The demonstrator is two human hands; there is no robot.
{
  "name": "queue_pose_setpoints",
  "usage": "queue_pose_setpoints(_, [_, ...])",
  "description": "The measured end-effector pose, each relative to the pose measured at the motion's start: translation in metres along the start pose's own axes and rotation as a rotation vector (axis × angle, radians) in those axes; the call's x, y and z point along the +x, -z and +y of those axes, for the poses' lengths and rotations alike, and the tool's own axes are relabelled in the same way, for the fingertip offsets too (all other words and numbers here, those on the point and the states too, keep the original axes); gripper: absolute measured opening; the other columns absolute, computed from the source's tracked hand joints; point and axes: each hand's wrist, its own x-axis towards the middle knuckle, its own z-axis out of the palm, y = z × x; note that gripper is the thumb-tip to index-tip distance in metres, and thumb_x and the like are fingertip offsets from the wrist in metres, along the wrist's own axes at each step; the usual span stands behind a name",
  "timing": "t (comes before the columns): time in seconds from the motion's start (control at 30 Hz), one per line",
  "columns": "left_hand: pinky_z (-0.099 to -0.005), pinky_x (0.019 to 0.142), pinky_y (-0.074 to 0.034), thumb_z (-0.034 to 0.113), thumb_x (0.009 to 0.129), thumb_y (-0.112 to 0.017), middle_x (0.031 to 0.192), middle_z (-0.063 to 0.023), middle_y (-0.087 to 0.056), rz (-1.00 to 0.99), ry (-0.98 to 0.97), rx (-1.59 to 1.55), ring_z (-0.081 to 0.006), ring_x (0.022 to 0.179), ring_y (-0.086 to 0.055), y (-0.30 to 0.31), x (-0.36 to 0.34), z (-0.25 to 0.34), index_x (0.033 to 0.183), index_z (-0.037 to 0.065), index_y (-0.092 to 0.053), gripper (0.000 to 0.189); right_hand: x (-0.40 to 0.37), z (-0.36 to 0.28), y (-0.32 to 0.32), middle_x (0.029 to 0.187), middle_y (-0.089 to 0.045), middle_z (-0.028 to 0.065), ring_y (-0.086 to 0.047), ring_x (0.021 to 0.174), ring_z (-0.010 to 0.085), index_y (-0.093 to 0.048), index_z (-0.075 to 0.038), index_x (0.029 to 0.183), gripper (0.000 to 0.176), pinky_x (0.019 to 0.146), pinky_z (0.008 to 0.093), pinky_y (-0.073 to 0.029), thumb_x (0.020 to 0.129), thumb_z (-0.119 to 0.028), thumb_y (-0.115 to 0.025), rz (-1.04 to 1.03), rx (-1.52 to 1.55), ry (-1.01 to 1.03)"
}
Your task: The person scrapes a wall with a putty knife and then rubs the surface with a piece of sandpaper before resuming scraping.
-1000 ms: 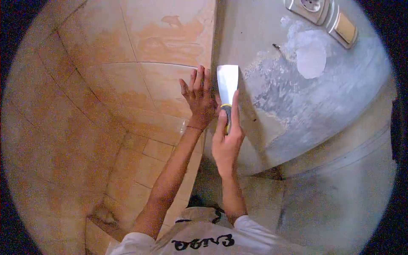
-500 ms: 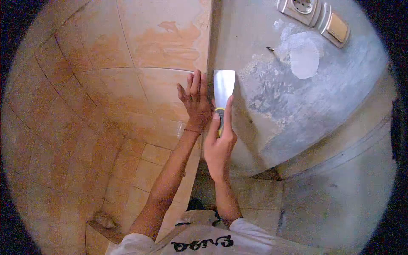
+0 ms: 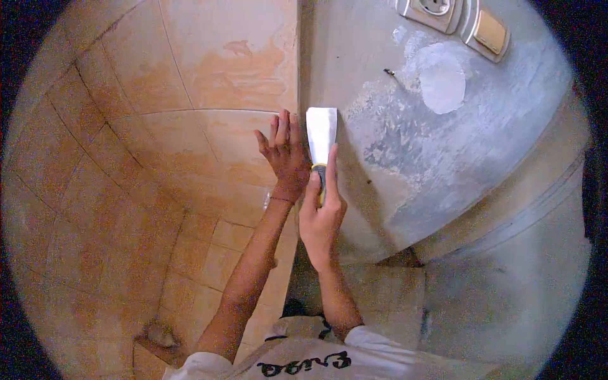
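Observation:
In the head view my right hand (image 3: 322,218) is closed round the grey and yellow handle of a putty knife (image 3: 322,134), with the forefinger stretched up along its metal blade. The blade points upward over the bare grey wall (image 3: 345,76), close beside the tiled edge. My left hand (image 3: 288,155) lies with fingers spread against the orange and white tiles (image 3: 237,136), just left of the knife. Right of the blade, a rough blue-grey worn patch (image 3: 392,139) covers part of the wall, with a smooth white spot (image 3: 442,85) in its upper part.
A wall socket (image 3: 435,6) and a light switch (image 3: 489,33) sit at the upper right. A small dark object (image 3: 390,72) sticks out of the wall left of the white spot. Tiled wall runs down the left side, with a small ledge (image 3: 158,345) low down.
The whole view has shifted, so the wall, socket and switch appear further left. Both hands and the putty knife keep nearly the same places along the tile edge.

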Motion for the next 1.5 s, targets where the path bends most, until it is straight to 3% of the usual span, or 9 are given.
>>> queue_pose_setpoints(0.37, [-0.0607, 0.125, -0.015, 0.006, 0.097, -0.061, 0.158, -0.0134, -0.044, -0.018, 0.028, 0.019, -0.0312, 0.149, -0.038, 0.0, -0.01, 0.002, 0.152, 0.004, -0.045, 0.057, 0.003, -0.009, -0.002, 0.144, -0.053, 0.0314, -0.056, 0.131, 0.0432, -0.036, 0.0, 0.157, 0.053, 0.097, 0.0441, -0.051, 0.108, -0.014, -0.048, 0.01, -0.001, -0.007])
queue_pose_setpoints(0.43, [-0.0606, 0.125, -0.016, 0.007, 0.098, -0.06, 0.157, -0.0133, -0.046, -0.183, 0.245, -0.255, -0.0308, 0.149, -0.038, -0.005, -0.02, -0.002, 0.151, 0.004, -0.046, 0.055, -0.002, -0.011, -0.001, 0.145, -0.053, 0.0316, -0.055, 0.132, 0.0438, -0.036, 0.0, 0.158, 0.053, 0.098, 0.0449, -0.051, 0.107, -0.014, -0.048, 0.0, -0.009, -0.04])
queue_pose_setpoints(0.53, [-0.0603, 0.124, -0.017, 0.008, 0.1, -0.06, 0.155, -0.0131, -0.048, -0.123, 0.076, 0.04, -0.0305, 0.149, -0.039, 0.003, -0.013, 0.004, 0.151, 0.004, -0.046, 0.053, -0.001, -0.005, -0.004, 0.145, -0.052, 0.0319, -0.054, 0.132, 0.0448, -0.035, -0.001, 0.158, 0.053, 0.098, 0.0455, -0.051, 0.107, -0.014, -0.048, 0.012, -0.008, -0.001])
queue_pose_setpoints(0.87, [-0.0602, 0.125, -0.016, 0.009, 0.098, -0.064, 0.153, -0.0125, -0.049, -0.075, 0.066, 0.048, -0.0306, 0.146, -0.042, 0.007, -0.007, 0.003, 0.147, 0.005, -0.05, 0.052, -0.003, 0.003, -0.014, 0.143, -0.054, 0.032, -0.06, 0.126, 0.0441, -0.036, -0.004, 0.158, 0.054, 0.091, 0.0446, -0.053, 0.107, -0.015, -0.049, 0.056, 0.067, 0.002])
queue_pose_setpoints(0.93, [-0.0609, 0.125, -0.015, 0.01, 0.099, -0.061, 0.155, -0.0135, -0.047, -0.484, 0.128, 0.143, -0.0312, 0.147, -0.041, 0.038, 0.012, 0.014, 0.149, 0.004, -0.049, 0.052, -0.006, 0.001, -0.011, 0.143, -0.055, 0.032, -0.06, 0.127, 0.0439, -0.036, -0.003, 0.158, 0.054, 0.092, 0.0442, -0.053, 0.107, -0.015, -0.049, 0.047, 0.052, -0.022])
queue_pose_setpoints(0.97, [-0.0609, 0.125, -0.015, 0.01, 0.099, -0.061, 0.155, -0.0135, -0.047, -0.488, 0.124, 0.145, -0.0312, 0.147, -0.041, 0.034, 0.008, 0.013, 0.149, 0.004, -0.049, 0.052, -0.005, -0.001, -0.01, 0.142, -0.055, 0.032, -0.06, 0.127, 0.0438, -0.037, -0.003, 0.158, 0.054, 0.093, 0.0438, -0.053, 0.107, -0.016, -0.049, 0.041, 0.036, -0.042])
queue_pose_setpoints(1.03, [-0.0613, 0.125, -0.014, 0.009, 0.098, -0.059, 0.156, -0.014, -0.045, -0.149, 0.101, -0.039, -0.0317, 0.148, -0.039, 0.011, -0.006, 0.006, 0.15, 0.003, -0.047, 0.054, -0.002, -0.003, -0.006, 0.142, -0.055, 0.0322, -0.059, 0.128, 0.0441, -0.037, -0.003, 0.158, 0.054, 0.094, 0.0437, -0.052, 0.107, -0.015, -0.05, 0.04, 0.032, -0.035])
queue_pose_setpoints(1.13, [-0.0616, 0.125, -0.013, 0.007, 0.095, -0.06, 0.158, -0.0145, -0.043, -0.201, 0.357, -0.396, -0.0322, 0.15, -0.036, 0.0, -0.016, 0.002, 0.15, 0.002, -0.046, 0.057, 0.003, -0.014, 0.004, 0.142, -0.055, 0.0326, -0.057, 0.129, 0.0448, -0.037, -0.003, 0.158, 0.053, 0.095, 0.044, -0.052, 0.108, -0.015, -0.05, 0.015, 0.011, -0.057])
queue_pose_setpoints(1.5, [-0.0604, 0.125, -0.013, 0.006, 0.097, -0.058, 0.158, -0.0144, -0.043, -0.025, 0.031, -0.007, -0.0318, 0.149, -0.037, 0.002, -0.007, 0.0, 0.151, 0.003, -0.046, 0.056, 0.002, -0.003, -0.002, 0.139, -0.056, 0.0335, -0.058, 0.128, 0.0449, -0.039, -0.003, 0.157, 0.052, 0.093, 0.0448, -0.053, 0.107, -0.014, -0.051, 0.056, 0.076, 0.061])
